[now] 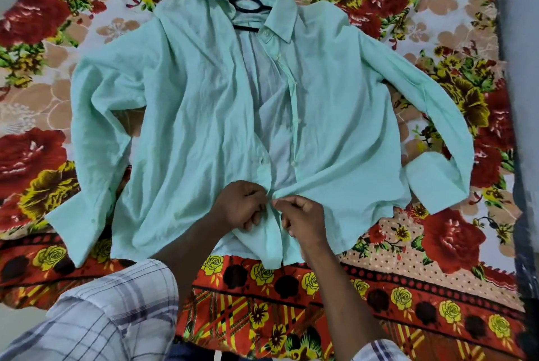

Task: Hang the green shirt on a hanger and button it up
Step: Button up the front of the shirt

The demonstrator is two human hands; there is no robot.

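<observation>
A pale green shirt lies flat on a flowered bedsheet, sleeves spread to both sides. A black hanger sits inside it, its hook sticking out past the collar. The front gapes open from the collar down to near the hem, showing the inner back panel. My left hand pinches the left front edge low on the placket. My right hand pinches the right front edge right beside it. Both edges meet between my fingertips. The button there is hidden by my fingers.
The flowered bedsheet covers the whole surface, with a red and orange border along the near edge. A dark edge runs down the far right side. My plaid sleeves fill the lower left and bottom right.
</observation>
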